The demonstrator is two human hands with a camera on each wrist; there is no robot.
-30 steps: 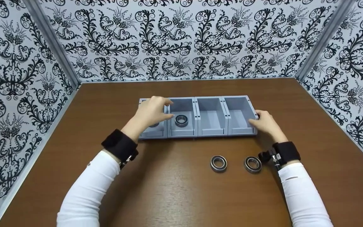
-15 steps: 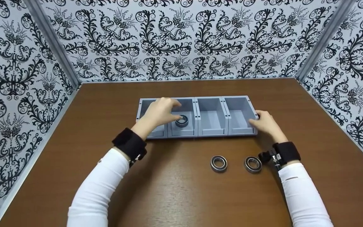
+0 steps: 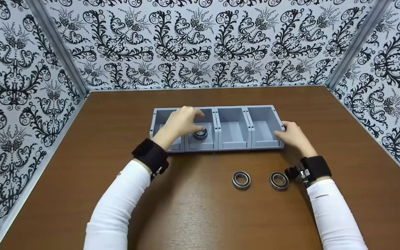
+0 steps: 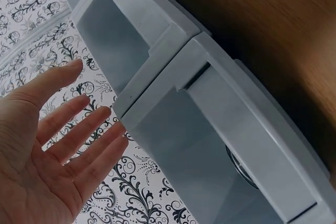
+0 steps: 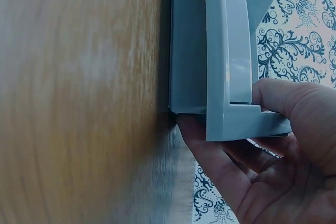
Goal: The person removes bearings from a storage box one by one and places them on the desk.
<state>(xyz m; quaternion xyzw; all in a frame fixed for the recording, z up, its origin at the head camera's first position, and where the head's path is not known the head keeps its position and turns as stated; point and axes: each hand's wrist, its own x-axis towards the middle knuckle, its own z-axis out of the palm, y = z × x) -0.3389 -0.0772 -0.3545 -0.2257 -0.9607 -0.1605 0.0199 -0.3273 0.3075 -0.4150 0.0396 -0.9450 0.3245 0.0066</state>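
The left hand (image 3: 181, 122) hovers over the second bin of the grey bin row (image 3: 233, 113), its fingers (image 4: 86, 124) straight and released, holding nothing; the bearing (image 3: 200, 134) lies just beneath them on that bin's floor. The right hand (image 3: 292, 134) grips the row's far-right corner, thumb and fingers (image 5: 226, 169) curled round it. Two spare bearings (image 3: 241, 180) (image 3: 278, 181) lie on the counter (image 3: 200, 208) near the right wrist. If the steadying grip slackens, the row could skid. Since the earlier frames the left hand has shifted rightward, from the first bin to above the bearing.

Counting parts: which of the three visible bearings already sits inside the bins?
The bearing in the second bin from the left, under the left hand; the other two bearings lie on the table.
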